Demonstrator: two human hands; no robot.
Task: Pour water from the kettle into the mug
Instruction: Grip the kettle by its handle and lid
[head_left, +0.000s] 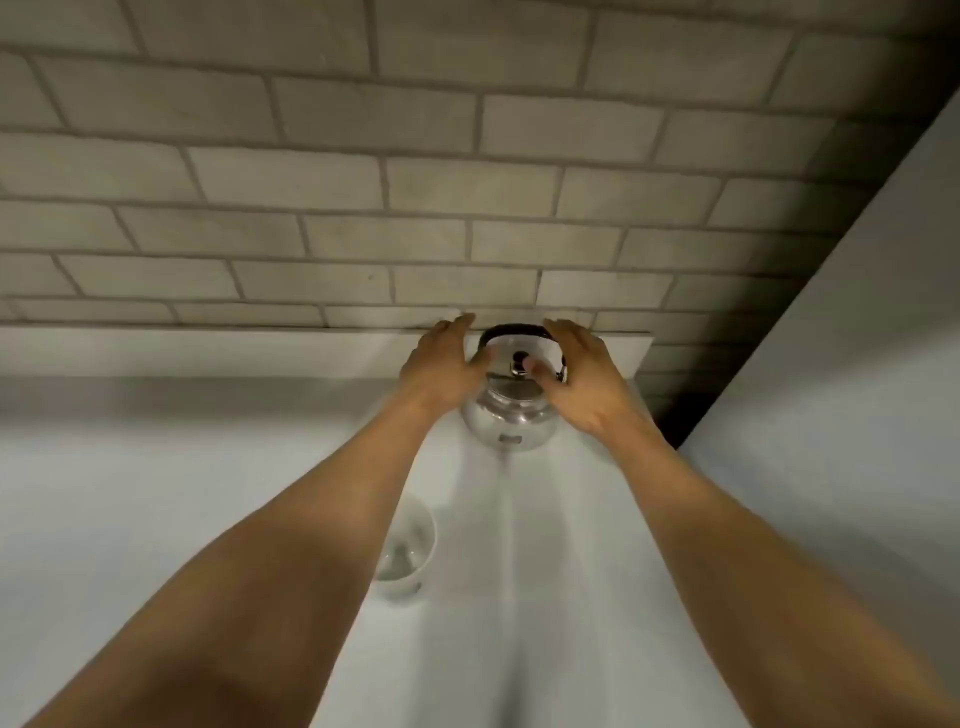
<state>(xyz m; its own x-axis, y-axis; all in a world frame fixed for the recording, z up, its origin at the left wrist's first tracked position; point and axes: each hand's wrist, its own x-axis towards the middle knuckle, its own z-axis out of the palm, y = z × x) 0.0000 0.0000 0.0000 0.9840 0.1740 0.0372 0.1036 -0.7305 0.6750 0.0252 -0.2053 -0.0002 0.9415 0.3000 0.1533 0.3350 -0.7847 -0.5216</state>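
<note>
Kettle: shiny steel kettle (511, 415) with a dark handle arched over its lid, standing on the white table (156, 493) at the far edge, close to the tiled wall (415, 182).
Mug: white mug (408, 545) on the table, nearer than the kettle and a little to its left, partly hidden behind the left forearm.
Left hand: left hand (441, 364) spread flat against the kettle's left side by the lid, grip open, fingers extended.
Right hand: right hand (582, 379) at the kettle's right side, thumb over the lid by the knob, fingers loosely curved, grip open and not closed on the handle.
Right side: a plain pale panel (831, 338) rises beside the table.
</note>
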